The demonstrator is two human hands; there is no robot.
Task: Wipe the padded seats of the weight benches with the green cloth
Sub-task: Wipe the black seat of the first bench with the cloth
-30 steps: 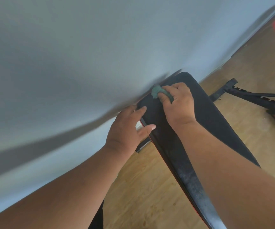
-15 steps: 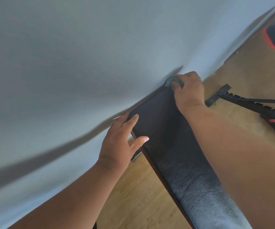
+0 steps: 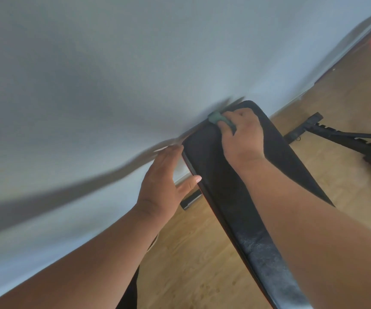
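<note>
1. The right hand makes the working grip: its fingers are curled around the bunched green cloth and press it onto the padded seat of the weight bench.

2. The cloth pokes out beyond the knuckles, on the side of the grip away from the person, at the far end of the pad, close to the corner that meets the white wall.

3. The left hand is released, not clenched: its fingers are straight and rest along the pad's near-left edge, thumb lying on the rim. It seems to be steadying the bench and holds nothing.

4. The relation that matters: the pad's long axis runs from the grip back toward the person, down and to the right in the head view. Nearly all of the unwiped length lies behind the grip, under the right forearm; only a short rounded end lies ahead of it.

5. My judgement is that the next stroke is a pull along that axis toward the body, or a short sweep across the far end first. The right hand is the nearer one to do it, since it is already on the cloth.

6. The nearer stretch of pad looks greyish and dull, perhaps dusty or catching the light; I cannot tell which.

7. Beyond the grip to the right, a black metal frame lies on the wooden floor, well apart from the pad.
</note>
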